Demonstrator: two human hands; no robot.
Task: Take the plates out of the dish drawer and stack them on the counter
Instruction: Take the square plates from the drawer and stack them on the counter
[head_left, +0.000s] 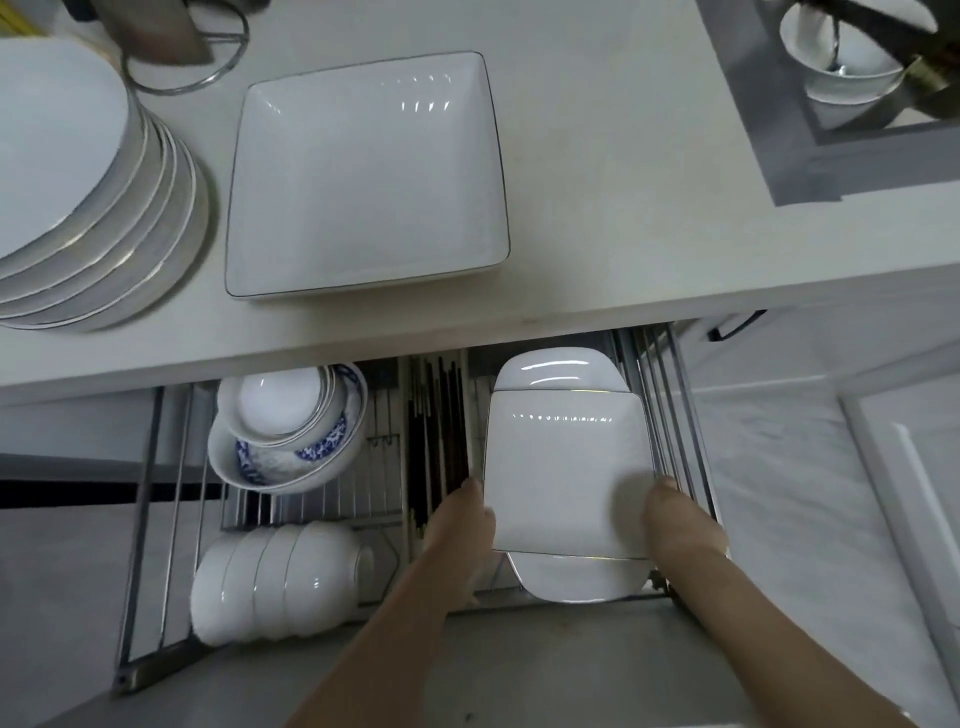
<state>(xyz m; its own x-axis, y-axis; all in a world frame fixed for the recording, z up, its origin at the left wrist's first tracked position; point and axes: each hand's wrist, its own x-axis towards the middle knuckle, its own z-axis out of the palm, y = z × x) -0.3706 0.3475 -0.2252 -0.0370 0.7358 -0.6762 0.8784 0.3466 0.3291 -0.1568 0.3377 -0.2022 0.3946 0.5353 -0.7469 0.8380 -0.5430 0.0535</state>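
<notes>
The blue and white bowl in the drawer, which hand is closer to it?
Left. The left hand grips the square plate's left edge, beside the blue and white bowl; the right hand holds the far edge.

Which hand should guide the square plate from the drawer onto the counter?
Left. Both hands grip the square plate, but the left hand is nearer the square dish on the counter; the right hand supports.

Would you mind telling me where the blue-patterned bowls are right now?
In the head view, the blue-patterned bowls lie tilted in the left half of the open dish drawer, behind the row of plain white bowls and left of the dark chopsticks.
</notes>
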